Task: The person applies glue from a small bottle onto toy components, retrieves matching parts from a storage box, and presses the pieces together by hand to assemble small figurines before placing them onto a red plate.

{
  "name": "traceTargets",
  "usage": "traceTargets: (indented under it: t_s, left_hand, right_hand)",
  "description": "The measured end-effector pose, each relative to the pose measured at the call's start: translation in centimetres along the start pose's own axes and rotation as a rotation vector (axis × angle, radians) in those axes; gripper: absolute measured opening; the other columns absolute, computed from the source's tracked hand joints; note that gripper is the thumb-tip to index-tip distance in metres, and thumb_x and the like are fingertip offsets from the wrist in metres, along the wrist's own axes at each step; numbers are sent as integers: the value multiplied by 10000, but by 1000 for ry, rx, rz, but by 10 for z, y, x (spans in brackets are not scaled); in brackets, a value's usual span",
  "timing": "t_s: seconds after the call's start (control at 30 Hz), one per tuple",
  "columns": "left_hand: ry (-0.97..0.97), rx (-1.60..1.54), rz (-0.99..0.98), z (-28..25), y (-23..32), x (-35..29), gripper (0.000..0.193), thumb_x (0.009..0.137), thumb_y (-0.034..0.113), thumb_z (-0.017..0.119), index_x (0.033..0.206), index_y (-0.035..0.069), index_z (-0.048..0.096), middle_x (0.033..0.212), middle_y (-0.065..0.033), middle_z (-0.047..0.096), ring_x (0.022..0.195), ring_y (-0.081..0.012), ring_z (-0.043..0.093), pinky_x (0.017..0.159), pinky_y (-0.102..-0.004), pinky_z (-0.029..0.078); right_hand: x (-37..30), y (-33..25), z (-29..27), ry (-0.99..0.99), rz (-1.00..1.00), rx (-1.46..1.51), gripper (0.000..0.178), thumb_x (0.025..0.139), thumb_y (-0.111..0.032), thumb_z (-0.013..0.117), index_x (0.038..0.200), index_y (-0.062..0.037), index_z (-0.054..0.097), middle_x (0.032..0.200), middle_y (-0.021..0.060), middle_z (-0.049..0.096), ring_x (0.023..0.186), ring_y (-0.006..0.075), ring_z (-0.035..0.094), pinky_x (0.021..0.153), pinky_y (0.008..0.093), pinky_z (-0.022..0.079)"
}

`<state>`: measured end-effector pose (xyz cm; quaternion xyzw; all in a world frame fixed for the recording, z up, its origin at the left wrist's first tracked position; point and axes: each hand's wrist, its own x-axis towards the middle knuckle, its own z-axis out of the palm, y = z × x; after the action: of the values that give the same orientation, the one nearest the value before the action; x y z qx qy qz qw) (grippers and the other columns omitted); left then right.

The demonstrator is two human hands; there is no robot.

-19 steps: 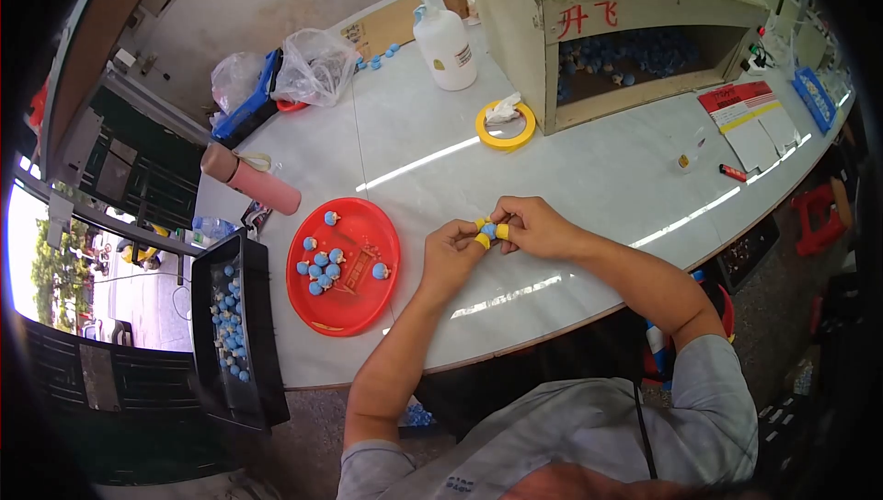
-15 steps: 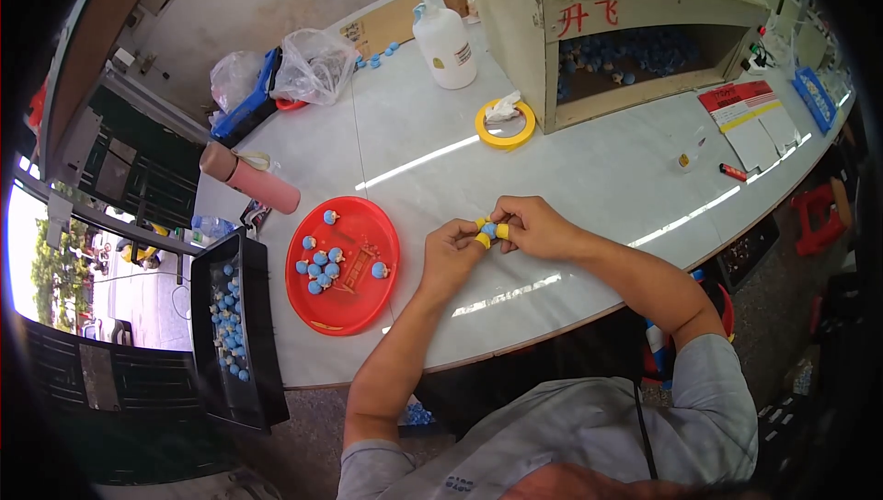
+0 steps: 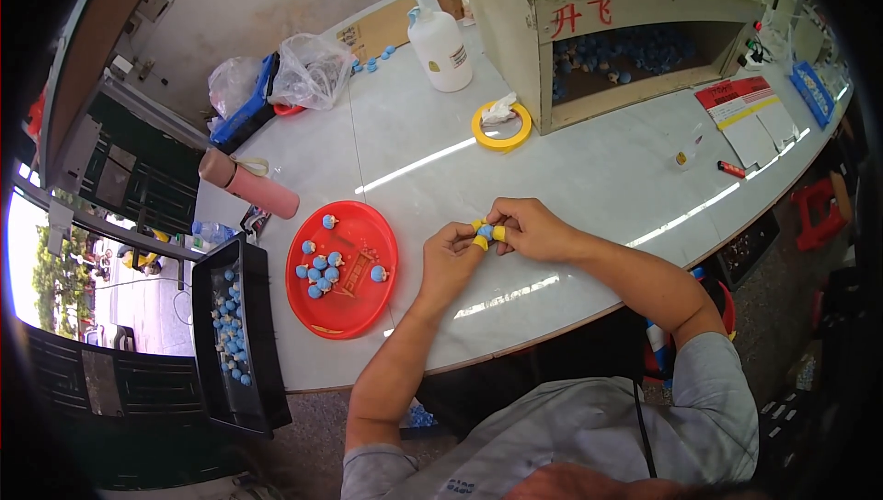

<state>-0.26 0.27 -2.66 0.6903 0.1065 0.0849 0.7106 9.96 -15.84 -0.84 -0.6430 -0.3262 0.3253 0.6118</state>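
Over the table's near side, my left hand (image 3: 449, 259) and my right hand (image 3: 529, 229) meet with their fingertips closed on one small blue ball-shaped piece (image 3: 487, 231). Yellow coverings wrap several of the fingertips. The fingers hide most of the piece, so its finer details cannot be made out. Left of my hands is a round red plate (image 3: 361, 226) carrying several blue balls (image 3: 317, 275) with small pale parts on them.
A black bin (image 3: 269, 353) with more blue balls stands at the table's left edge, near a pink bottle (image 3: 262, 192). Farther back are a white pump bottle (image 3: 440, 51), yellow tape roll (image 3: 506, 143) and open-fronted box (image 3: 501, 35) of blue pieces. Papers (image 3: 750, 118) lie right.
The whole view has shifted very slightly. My hands stay together on the blue piece, with only small finger movement.
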Motion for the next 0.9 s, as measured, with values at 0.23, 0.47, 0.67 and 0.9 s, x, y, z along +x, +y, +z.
traceTargets:
  t_s: [0.23,0.47,0.67,0.9]
  left_hand:
    - [1,22,19,-1,2,0,137,850,-67,611,980,-62,566,975,-123,652,921,-184,670,805,-265,550]
    - [-14,3,3,0,7,0,150,853,-72,600,996,-69,556,1003,-135,645,946,-212,671,823,-291,558]
    - [-19,-51,-29,-2,5,2,143,855,-87,572,996,-71,555,1034,-151,634,954,-246,671,836,-319,565]
    - [4,-62,-25,0,5,0,149,846,-73,596,992,-88,567,996,-148,649,928,-208,670,822,-280,546]
  right_hand:
    - [1,1,-2,-15,13,24,196,855,85,423,1023,61,521,928,148,628,693,146,648,620,264,509]
    - [2,-4,-6,-26,30,11,185,860,42,457,1033,56,521,923,146,623,707,161,652,615,276,510]
    - [1,-10,-6,-33,76,42,179,864,43,463,1033,52,520,924,128,609,707,153,645,630,269,531]
    - [2,-5,-6,-41,76,64,184,854,64,435,1015,47,523,933,132,601,705,148,639,636,269,535]
